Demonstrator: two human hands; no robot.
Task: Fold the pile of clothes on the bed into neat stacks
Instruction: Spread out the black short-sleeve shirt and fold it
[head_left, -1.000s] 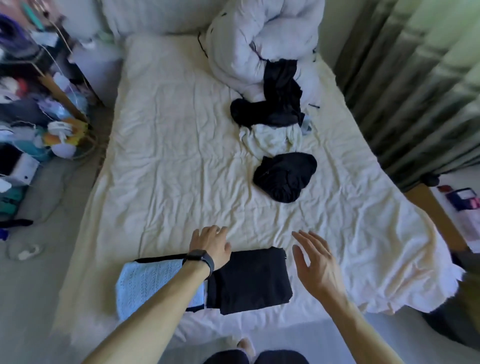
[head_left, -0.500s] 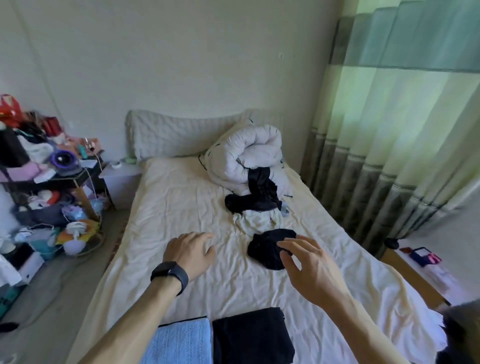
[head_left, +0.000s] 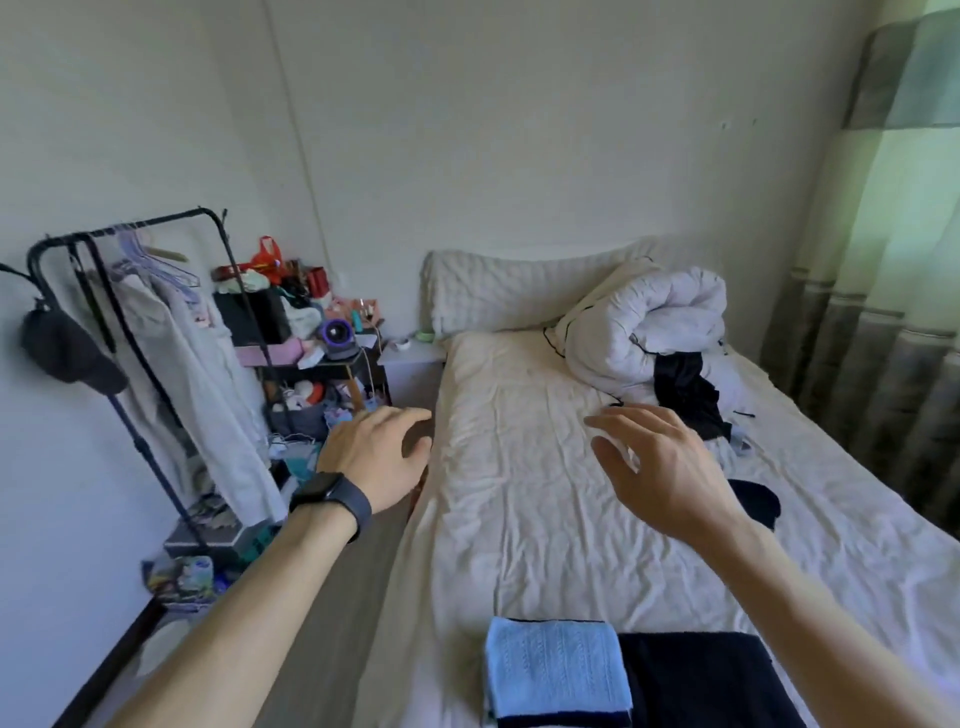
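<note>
Both hands hover empty, fingers loosely spread: the left hand (head_left: 374, 457) at the left edge of the bed (head_left: 519, 493), the right hand (head_left: 660, 473) over mid-bed. Unfolded dark clothes (head_left: 685, 395) lie far right against a rolled duvet (head_left: 649, 322). A black garment (head_left: 756, 501) is half hidden behind the right wrist. A folded blue stack (head_left: 556, 670) and a folded black stack (head_left: 691, 680) sit near. A clothes rack (head_left: 130, 332) stands left.

The bed (head_left: 519, 519) carries two folded items side by side at its near edge: the left stack (head_left: 556, 670) and the right stack (head_left: 691, 680). The pillow (head_left: 509, 291) lies across the far end. The rolled duvet (head_left: 649, 322) lies in front of the pillow, to the right. A heap of clothes (head_left: 680, 395) rests against the duvet's near side. A single garment (head_left: 756, 501) lies nearer, apart from the heap. Left of the bed, from near it outward: nightstand (head_left: 410, 356), shelf unit (head_left: 311, 364), clothes rack (head_left: 130, 338). The curtain (head_left: 883, 312) hangs on the right.
</note>
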